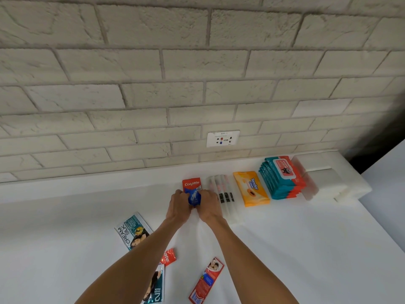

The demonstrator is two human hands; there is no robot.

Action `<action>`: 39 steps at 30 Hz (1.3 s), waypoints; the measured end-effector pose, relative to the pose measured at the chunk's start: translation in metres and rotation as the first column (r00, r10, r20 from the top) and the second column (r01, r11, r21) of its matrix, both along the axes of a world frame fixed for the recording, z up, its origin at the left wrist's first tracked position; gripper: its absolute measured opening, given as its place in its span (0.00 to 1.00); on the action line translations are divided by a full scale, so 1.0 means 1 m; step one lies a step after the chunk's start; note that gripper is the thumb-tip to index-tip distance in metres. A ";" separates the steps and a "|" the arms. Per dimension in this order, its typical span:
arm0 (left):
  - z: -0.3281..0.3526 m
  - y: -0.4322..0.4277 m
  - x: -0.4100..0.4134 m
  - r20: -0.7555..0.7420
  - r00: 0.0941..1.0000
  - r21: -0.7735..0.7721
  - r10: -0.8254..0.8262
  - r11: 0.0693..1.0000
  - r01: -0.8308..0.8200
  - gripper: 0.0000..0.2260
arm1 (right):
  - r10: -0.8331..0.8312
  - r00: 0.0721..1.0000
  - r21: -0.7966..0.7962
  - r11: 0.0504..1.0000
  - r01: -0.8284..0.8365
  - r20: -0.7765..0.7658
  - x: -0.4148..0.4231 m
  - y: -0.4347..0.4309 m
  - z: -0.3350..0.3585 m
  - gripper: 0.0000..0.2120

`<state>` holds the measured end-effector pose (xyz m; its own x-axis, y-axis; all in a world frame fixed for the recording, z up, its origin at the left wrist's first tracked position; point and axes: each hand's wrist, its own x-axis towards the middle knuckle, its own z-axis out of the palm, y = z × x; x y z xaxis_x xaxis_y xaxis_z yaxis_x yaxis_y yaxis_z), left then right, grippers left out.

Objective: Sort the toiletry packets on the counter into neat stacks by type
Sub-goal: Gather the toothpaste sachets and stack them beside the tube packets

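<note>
Left fingers: the fingers (183, 194) of the left hand (178, 205) were curled in against the left edge of the Colgate packet (191, 184), pinching it.
Right fingers: the right hand (208, 206) mirrored that, its fingers bent onto the packet's right edge; both hands held this one item and nothing else.
Held item: the Colgate packet sat at the middle of the frame, at the left end of the back row, with its blue lower half crumpled between the two hands. Whether it was resting on the surface (306, 238) or on more packets beneath could not be told.
Just right of the hands: a set of clear toothbrush packets (225, 194) lay side by side, touching the right hand's knuckles.
Further right: an orange wipes pack (251, 188), then a tidy teal wipes stack (280, 178), then a pale translucent box (306, 178) near the right edge of the frame.
Lower left of the frame: a Cream Silk sachet (131, 231) lay askew, a small red Colgate sachet (168, 256) peeked out beside the left forearm, and a second teal sachet (156, 286) sat at the bottom edge.
Lower middle: a long red toothpaste packet (206, 280) lay tilted, well apart from the row.
Done so far: by my reading, the wipes and toothbrush groups looked finished and lined up.
Left to do: the Colgate group seemed mid-tidying, and four loose packets awaited sorting, two of them apparently hair sachets needing their own stack.
Progress: probably a little past halfway.
</note>
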<state>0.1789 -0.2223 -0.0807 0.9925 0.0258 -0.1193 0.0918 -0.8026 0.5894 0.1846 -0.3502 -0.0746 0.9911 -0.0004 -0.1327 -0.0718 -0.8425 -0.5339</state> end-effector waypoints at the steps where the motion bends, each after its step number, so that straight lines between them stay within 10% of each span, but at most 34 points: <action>1: 0.000 0.000 0.000 0.007 1.000 0.008 -0.008 1.000 0.008 0.14 | -0.002 1.000 0.000 1.000 0.002 -0.002 0.000 0.000 0.001 0.17; 39: 0.010 -0.024 -0.266 0.065 0.937 0.142 -0.343 0.933 0.332 0.15 | -0.076 0.996 0.005 0.997 0.076 -0.056 -0.221 -0.054 0.016 0.18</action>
